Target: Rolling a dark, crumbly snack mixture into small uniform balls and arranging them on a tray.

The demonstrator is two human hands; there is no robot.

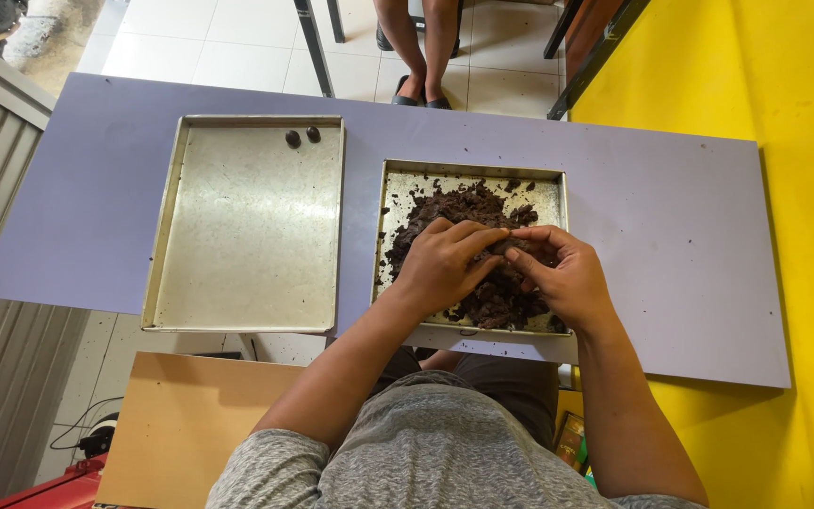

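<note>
Lilac desk [105, 188]: both hands [506, 264] pinch together on soft, crumbly dark dough [482, 212] in the tray [471, 171] beneath; it looks light, best scooped underneath.

Left hand [442, 264] and right hand [562, 275] together over dark crumbly dough [482, 212] in metal tray [381, 221], perhaps pinching a piece.

From my remote seat, both hands, left hand [442, 262] and right hand [558, 275], meet over the heap of dark dough [482, 240], hemmed in by the raised rim of the smaller tray [381, 226]. To the left, bare purple tabletop [96, 188] leads past a strip between trays to the larger tray [247, 236], open except for two dark balls [301, 137] at its far edge. To the right, open tabletop runs toward the yellow wall [803, 236].
</note>
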